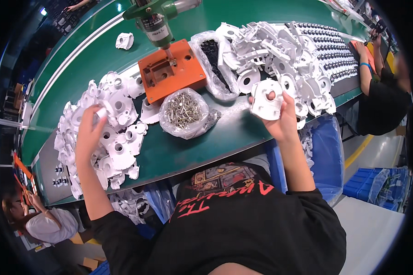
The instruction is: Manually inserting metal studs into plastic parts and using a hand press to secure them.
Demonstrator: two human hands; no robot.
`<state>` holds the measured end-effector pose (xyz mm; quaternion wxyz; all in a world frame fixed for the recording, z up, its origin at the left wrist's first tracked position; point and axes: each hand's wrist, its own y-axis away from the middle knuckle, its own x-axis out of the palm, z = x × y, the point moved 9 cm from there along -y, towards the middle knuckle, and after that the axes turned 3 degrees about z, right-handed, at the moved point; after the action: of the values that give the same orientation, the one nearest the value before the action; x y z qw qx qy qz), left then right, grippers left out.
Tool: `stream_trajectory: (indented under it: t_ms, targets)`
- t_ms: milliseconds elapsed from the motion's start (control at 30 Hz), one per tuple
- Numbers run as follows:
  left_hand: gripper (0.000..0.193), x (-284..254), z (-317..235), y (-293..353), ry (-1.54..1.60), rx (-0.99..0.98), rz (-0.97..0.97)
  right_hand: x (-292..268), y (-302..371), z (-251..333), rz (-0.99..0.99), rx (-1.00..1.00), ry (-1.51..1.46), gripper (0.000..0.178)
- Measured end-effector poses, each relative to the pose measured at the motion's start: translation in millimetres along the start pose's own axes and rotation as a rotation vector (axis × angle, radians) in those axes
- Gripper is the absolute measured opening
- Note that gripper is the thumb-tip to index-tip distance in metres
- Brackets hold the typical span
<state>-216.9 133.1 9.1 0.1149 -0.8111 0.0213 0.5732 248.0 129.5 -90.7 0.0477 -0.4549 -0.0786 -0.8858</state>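
Note:
My right hand (283, 120) grips a white plastic housing part (265, 110) with a round hole, held up above the near edge of the bench. A fingertip shows through the hole. At the left, my left hand (89, 129) is over a heap of white plastic parts (120, 149). Its thumb and fingers close around a small, blurred white plastic part (106, 111), whose shape is unclear. Between the hands sits a clear bag of metal screws (184, 111). Behind it stands an orange fixture block (188, 78) under a green machine head (157, 27).
A bag of small black parts (210, 59) lies right of the fixture. Another white heap (280, 50) and rows of black-topped pieces (328, 48) fill the right side. One white part (124, 41) lies farther back. Blue-lined bins (326, 156) stand below the edge. Other people work at both sides.

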Motion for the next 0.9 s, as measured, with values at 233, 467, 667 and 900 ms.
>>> stream_trajectory:
  t_ms: [233,467,667,900]
  targets:
    - [0.032,-4,-50,2,0.778,-0.122,-0.186,38,-1,-16,0.117,-0.024,0.192,0.044]
    - [0.048,101,-205,16,1.468,0.267,0.36,119,17,-13,0.313,-0.121,0.601,0.047]
    - [0.055,123,-239,13,1.619,0.205,0.262,126,18,-18,0.315,-0.297,0.836,0.062]
    - [0.059,131,-228,19,1.619,0.121,0.376,127,18,-27,0.37,-0.367,1.115,0.046]
